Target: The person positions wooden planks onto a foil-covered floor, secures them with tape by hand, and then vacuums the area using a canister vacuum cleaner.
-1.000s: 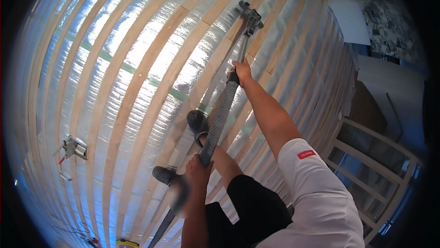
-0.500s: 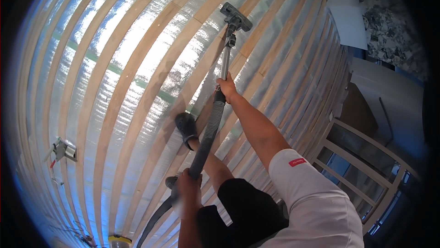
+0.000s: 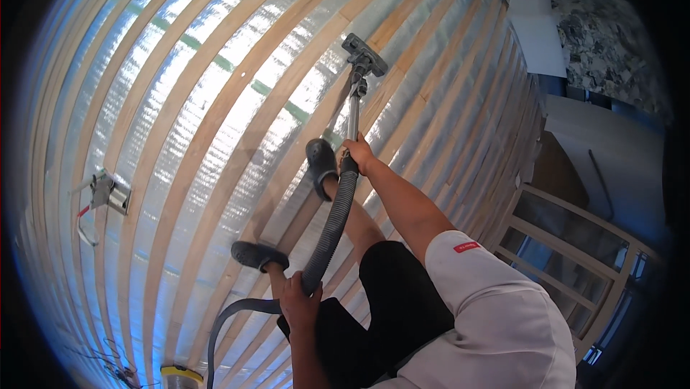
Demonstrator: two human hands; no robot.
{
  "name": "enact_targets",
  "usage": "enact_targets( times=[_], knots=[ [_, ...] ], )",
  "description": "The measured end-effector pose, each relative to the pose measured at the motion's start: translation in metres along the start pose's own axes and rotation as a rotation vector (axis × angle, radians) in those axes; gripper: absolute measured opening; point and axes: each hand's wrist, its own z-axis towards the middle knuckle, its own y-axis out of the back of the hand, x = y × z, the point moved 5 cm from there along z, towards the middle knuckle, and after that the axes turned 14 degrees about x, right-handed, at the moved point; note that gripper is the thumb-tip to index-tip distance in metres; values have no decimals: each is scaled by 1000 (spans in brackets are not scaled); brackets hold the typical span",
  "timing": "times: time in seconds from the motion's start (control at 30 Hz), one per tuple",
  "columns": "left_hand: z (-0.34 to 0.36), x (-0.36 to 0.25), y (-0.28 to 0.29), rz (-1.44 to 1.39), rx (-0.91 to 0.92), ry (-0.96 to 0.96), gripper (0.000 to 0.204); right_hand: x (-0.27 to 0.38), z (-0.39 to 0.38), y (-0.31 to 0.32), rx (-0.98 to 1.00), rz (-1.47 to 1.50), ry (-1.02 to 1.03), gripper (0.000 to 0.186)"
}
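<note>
My right hand (image 3: 359,155) is closed around the grip where the metal wand (image 3: 353,117) of a vacuum cleaner meets its hose. At the wand's far end the dark floor head (image 3: 365,56) rests on the slatted surface. Lower down, my left hand (image 3: 299,300) is closed on the ribbed grey hose (image 3: 335,218), close to where it bends. From there the thinner dark hose (image 3: 228,311) curves away to the lower left edge. My feet, in dark clogs (image 3: 321,166), stand on the slats to the left of the hose.
Wooden battens (image 3: 188,173) run in rows over shiny silver foil (image 3: 215,105). At left sits a small metal device (image 3: 109,193) with a red part; loose wires (image 3: 118,367) and a yellow-rimmed container (image 3: 181,374) lie lower down. A wooden frame (image 3: 568,256) and a mottled grey slab (image 3: 604,48) stand at right.
The floor head, wand and right hand have come back toward me. My left foot has swung out to the left, and the hose bends more sharply at my left hand.
</note>
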Motion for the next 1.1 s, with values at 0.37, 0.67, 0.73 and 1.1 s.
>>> enact_targets(
  times=[0.37,0.67,0.73,1.1],
  knots=[
    [-174,145,87,31,-30,-50,45,-227,-78,-121,-1,92,-62,37],
    [-337,244,122,84,-239,199,47,-383,-199,-252,-26,-48,-18,54],
    [-361,255,117,88,-272,250,49,-372,-228,-274,21,18,-91,53],
    [-325,201,70,-110,-170,82,54,-297,-278,-196,182,274,-303,18]
  ],
)
